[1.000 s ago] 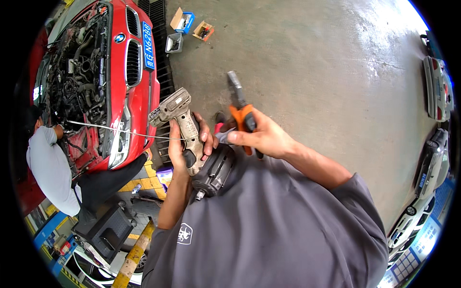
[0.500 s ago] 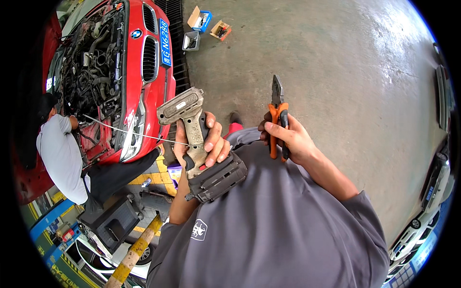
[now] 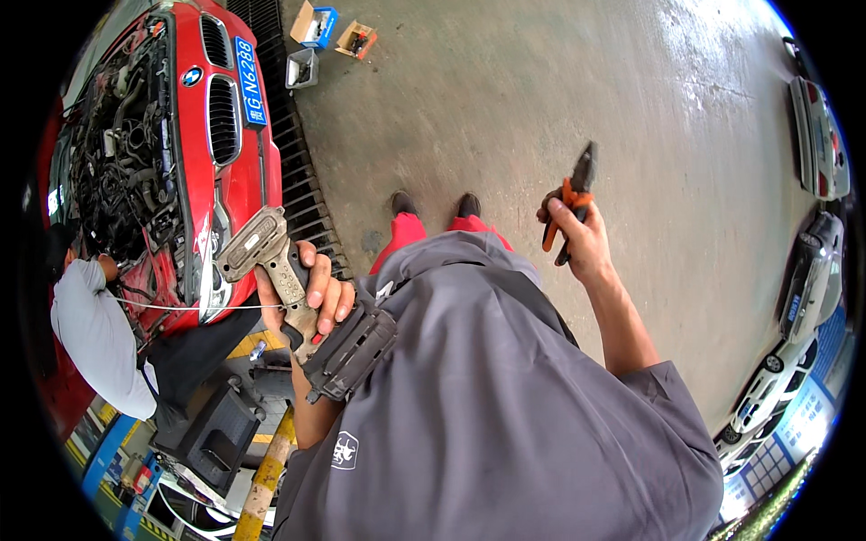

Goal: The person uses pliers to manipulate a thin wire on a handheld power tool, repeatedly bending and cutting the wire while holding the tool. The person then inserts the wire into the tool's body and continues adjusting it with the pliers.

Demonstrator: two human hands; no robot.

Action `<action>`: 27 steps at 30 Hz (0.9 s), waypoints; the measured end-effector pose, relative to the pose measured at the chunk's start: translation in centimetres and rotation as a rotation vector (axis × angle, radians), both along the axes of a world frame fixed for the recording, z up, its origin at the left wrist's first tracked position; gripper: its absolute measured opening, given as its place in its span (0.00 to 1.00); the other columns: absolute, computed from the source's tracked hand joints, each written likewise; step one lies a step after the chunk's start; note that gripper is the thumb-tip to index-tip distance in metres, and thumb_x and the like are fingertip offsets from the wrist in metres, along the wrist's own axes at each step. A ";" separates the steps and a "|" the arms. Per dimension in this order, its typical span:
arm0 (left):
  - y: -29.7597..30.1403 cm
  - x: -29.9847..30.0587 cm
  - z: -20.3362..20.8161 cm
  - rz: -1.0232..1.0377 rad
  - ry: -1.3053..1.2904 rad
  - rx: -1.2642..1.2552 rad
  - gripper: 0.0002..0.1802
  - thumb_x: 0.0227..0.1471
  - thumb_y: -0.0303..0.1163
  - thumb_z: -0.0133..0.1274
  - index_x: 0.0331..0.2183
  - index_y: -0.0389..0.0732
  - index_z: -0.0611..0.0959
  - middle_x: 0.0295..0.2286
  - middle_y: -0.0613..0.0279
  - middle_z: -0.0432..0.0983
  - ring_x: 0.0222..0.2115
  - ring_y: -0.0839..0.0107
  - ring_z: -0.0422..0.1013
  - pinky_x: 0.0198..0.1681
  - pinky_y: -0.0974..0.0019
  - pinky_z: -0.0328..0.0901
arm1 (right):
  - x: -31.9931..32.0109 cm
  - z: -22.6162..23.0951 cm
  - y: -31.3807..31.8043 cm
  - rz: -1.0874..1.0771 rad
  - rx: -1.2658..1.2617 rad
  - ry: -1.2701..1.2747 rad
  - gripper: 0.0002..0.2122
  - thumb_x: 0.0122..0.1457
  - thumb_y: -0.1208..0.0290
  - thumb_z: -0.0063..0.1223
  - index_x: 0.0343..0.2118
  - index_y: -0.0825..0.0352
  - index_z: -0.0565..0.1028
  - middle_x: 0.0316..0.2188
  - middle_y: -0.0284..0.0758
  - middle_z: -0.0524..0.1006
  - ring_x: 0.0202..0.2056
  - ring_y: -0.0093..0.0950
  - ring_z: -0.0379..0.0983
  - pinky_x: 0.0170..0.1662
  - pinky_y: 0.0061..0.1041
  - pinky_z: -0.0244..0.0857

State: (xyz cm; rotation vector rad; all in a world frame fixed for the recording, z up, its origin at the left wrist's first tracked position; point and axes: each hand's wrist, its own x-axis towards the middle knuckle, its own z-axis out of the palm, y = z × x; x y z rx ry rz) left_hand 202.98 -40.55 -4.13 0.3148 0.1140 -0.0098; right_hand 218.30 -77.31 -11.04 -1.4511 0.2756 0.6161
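The orange-handled pliers [image 3: 577, 193] have swung outward — right fingers [image 3: 566, 217] gripping them, left fingers [image 3: 318, 280] curled round the power tool [image 3: 285, 280].

left grip [image 3: 327, 290] around a tan-and-black power tool [image 3: 288, 283], right grip [image 3: 586, 239] holding orange-handled pliers [image 3: 578, 192], red car [image 3: 251, 167], engine [image 3: 126, 144] exposed

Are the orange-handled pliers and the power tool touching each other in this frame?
Apart. The head view shows it: the pliers are in the right hand, the power tool in the left hand, with grey shirt and floor between.

The floor [image 3: 478, 108] carries two boxes [image 3: 321, 29] (open) and a bin [image 3: 301, 70].
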 end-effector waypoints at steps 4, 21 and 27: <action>-0.2 -0.1 -0.3 -0.027 0.066 -0.009 0.32 0.69 0.59 0.33 0.47 0.35 0.67 0.27 0.57 0.71 0.18 0.65 0.73 0.35 0.58 0.66 | -0.6 -1.1 -1.8 -0.016 0.052 0.054 0.11 0.67 0.68 0.54 0.47 0.69 0.71 0.33 0.34 0.76 0.36 0.26 0.75 0.41 0.30 0.71; -4.5 1.6 -2.5 -0.015 0.278 0.027 0.36 0.67 0.63 0.34 0.49 0.35 0.69 0.30 0.59 0.70 0.22 0.67 0.72 0.39 0.59 0.67 | -0.1 -0.9 1.1 0.206 -0.033 0.129 0.11 0.67 0.64 0.54 0.34 0.69 0.75 0.26 0.30 0.76 0.30 0.21 0.72 0.33 0.24 0.68; -6.9 3.2 -2.4 -0.003 0.246 -0.088 0.36 0.66 0.63 0.36 0.46 0.35 0.73 0.46 0.54 0.68 0.55 0.59 0.67 0.55 0.50 0.72 | 1.2 4.9 7.2 0.536 -0.054 0.030 0.10 0.64 0.64 0.60 0.37 0.66 0.79 0.27 0.26 0.76 0.28 0.16 0.72 0.29 0.21 0.66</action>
